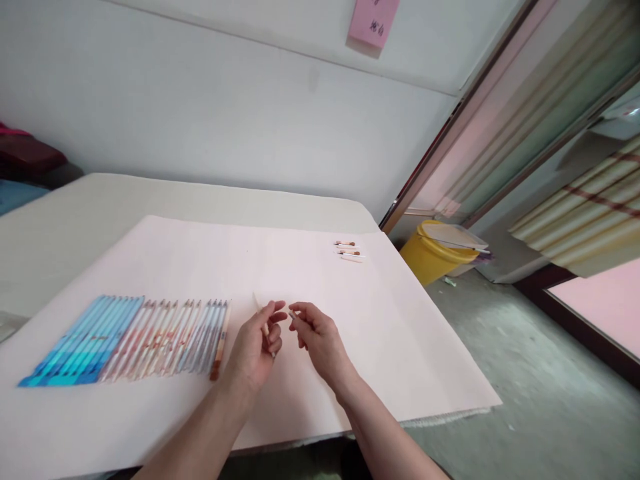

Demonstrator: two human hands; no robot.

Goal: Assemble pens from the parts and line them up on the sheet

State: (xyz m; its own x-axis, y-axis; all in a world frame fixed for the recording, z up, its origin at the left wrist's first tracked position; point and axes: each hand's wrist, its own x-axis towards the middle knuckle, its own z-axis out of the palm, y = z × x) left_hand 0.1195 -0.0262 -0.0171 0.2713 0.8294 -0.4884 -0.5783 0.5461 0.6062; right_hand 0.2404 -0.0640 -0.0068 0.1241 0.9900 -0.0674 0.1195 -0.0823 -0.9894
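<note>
My left hand [257, 340] is closed around a thin pale pen refill [257, 301], which slants up past the fingers. To its right, my right hand [317, 333] pinches a small pen part [291, 315] between thumb and forefinger; its exact shape is too small to make out. The fingertips of both hands face each other with a narrow gap. Left of them lies a row of pens: several blue pens [85, 343], several clear pens with reddish markings [143, 340], several greyish pens [203, 337], and one pen with an orange-brown end [218, 353].
Two small groups of pen parts [350, 253] lie at the far right of the pale pink sheet [300, 267] covering the table. A white wall [225, 113] stands behind the table. A yellow bin [430, 253] is on the floor at right. Dark red items [30, 153] sit at far left.
</note>
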